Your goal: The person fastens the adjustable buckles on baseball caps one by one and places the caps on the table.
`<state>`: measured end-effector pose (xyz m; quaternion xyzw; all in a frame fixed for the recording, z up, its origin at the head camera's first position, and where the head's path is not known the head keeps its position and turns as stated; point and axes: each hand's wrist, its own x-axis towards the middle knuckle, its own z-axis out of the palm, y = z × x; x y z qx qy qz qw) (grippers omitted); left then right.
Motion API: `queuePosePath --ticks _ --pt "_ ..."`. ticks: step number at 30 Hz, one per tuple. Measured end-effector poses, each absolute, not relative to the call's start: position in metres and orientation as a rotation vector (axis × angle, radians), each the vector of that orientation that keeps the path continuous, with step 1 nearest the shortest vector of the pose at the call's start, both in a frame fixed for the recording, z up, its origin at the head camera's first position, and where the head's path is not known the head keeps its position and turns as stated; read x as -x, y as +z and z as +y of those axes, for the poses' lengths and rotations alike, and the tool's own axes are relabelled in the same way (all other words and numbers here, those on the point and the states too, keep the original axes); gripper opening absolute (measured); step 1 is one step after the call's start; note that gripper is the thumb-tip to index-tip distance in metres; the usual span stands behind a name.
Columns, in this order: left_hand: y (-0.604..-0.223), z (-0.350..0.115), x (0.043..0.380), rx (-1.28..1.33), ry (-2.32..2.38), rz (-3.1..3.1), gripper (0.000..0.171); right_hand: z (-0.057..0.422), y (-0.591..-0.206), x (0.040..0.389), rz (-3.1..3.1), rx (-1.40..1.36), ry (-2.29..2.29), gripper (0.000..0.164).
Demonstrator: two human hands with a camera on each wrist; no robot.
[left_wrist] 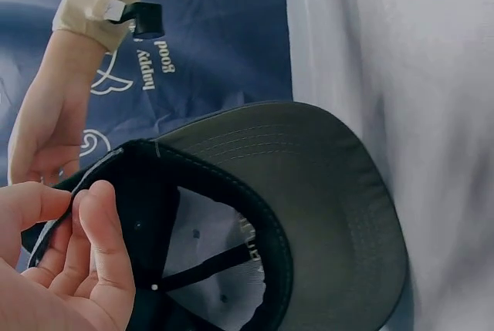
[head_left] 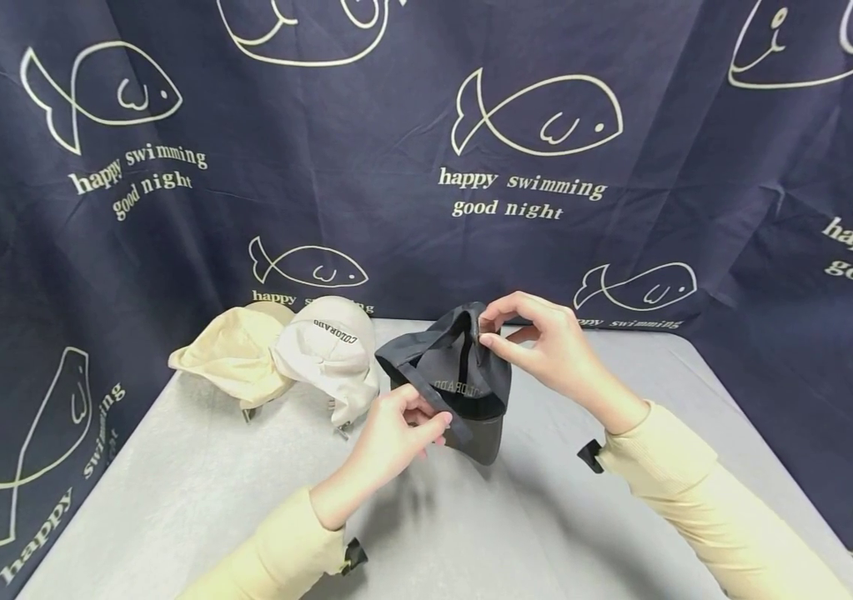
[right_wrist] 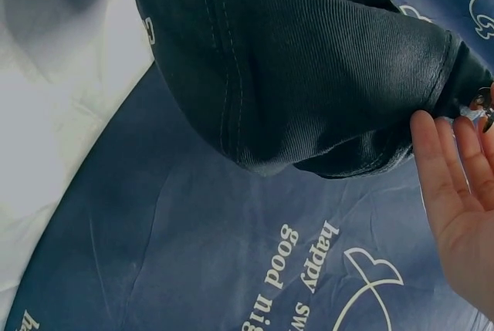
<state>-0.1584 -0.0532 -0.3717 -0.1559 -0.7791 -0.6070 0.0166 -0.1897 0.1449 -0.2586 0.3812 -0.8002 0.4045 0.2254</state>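
Note:
A dark baseball cap (head_left: 492, 367) is held up over the table, its hollow inside facing me and its brim (head_left: 482, 437) pointing down. COLORADO lettering shows reversed through the inside. My left hand (head_left: 392, 437) pinches the cap's lower left edge between thumb and fingers. At the upper right, my right hand (head_left: 546, 337) grips the opposite part of the rim with thumb and fingertips. A small metal buckle (right_wrist: 484, 101) shows by the right fingers in the right wrist view. The left wrist view shows the sweatband (left_wrist: 224, 173) and the brim's underside.
Left of the dark cap stand a white cap (head_left: 324, 342) with COLORADO lettering and a cream cap (head_left: 234, 354), side by side on the grey-white tabletop (head_left: 193, 492). A navy curtain (head_left: 411, 150) with fish drawings hangs behind and along both sides.

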Motion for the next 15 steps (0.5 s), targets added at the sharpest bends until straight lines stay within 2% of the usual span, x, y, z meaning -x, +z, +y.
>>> queuePosePath --ticks 7,15 --pt "-0.345 -0.055 0.15 0.461 -1.971 -2.366 0.01 0.152 -0.274 0.206 -2.219 -1.045 1.144 0.021" --pt "-0.346 -0.056 0.158 0.425 -2.092 -2.244 0.012 0.142 -0.258 0.188 -2.21 -1.048 1.119 0.019"
